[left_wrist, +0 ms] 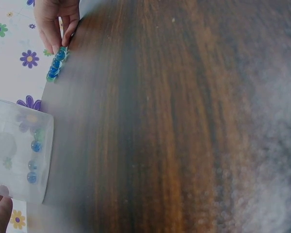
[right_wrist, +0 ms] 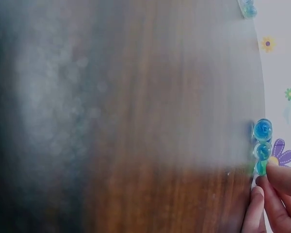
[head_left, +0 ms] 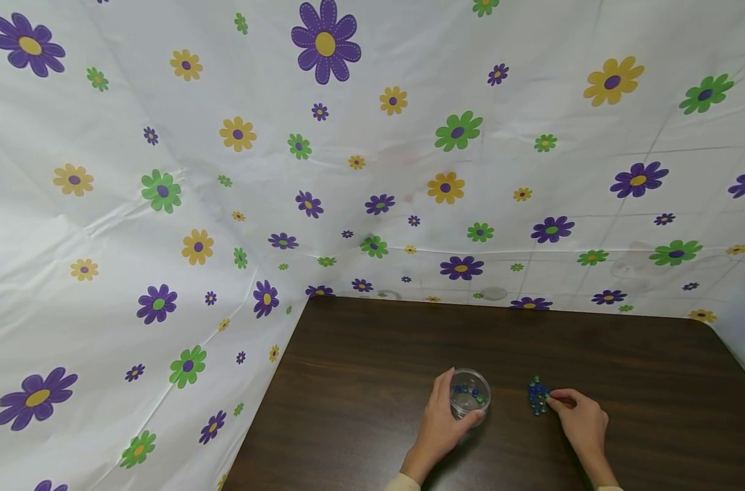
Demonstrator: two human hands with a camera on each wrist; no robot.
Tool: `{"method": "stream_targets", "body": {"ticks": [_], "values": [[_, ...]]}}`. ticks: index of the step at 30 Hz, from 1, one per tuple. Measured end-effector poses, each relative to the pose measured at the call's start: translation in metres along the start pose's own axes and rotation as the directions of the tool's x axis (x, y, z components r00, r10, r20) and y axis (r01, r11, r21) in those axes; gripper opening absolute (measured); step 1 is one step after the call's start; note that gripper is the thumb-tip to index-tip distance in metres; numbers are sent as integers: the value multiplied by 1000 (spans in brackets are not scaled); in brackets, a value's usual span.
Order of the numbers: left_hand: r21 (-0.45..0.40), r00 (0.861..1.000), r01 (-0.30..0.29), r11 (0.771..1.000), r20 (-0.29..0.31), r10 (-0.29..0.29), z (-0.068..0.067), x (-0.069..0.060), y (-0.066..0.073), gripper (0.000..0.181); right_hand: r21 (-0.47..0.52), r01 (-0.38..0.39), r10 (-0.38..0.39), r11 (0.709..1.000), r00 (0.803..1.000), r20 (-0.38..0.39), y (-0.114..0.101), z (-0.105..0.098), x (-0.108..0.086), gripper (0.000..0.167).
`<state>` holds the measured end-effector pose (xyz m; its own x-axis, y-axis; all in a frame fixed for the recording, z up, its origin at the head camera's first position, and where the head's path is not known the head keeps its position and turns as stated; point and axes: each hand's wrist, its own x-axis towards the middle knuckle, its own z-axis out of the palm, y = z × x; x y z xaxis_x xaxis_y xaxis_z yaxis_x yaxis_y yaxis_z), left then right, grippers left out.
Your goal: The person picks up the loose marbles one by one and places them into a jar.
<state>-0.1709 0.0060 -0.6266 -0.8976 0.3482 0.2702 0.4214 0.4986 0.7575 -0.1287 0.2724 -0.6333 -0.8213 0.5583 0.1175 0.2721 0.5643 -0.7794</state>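
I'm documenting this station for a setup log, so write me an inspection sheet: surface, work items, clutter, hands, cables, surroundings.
Surface: dark wood-grain table.
Work items: clear cup with a few blue and green marbles inside; a pile of similar marbles on the table, apart from the cup.
Clutter: nothing seen.
Left hand: grips the cup.
Right hand: fingertips at the pile's edge; whether a marble is pinched can't be told.
Cables: nothing seen.
Surroundings: white sheet with purple, green and yellow flowers.
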Motion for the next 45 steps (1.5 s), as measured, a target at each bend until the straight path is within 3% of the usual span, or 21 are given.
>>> {"method": "stream_targets", "body": {"ticks": [18, 29, 45], "values": [[-12, 1000, -2, 1000, 18, 2, -2, 0, 1, 86, -9, -3, 4, 1000, 1000, 26, -1, 1, 3, 11], [2, 1000, -31, 1000, -2, 31, 0, 0, 0, 86, -31, 14, -13, 999, 1000, 14, -3, 3, 1, 7], [-9, 1000, -20, 1000, 13, 20, -2, 0, 2, 86, -28, 26, -24, 999, 997, 71, -4, 1, 1, 12]]}}
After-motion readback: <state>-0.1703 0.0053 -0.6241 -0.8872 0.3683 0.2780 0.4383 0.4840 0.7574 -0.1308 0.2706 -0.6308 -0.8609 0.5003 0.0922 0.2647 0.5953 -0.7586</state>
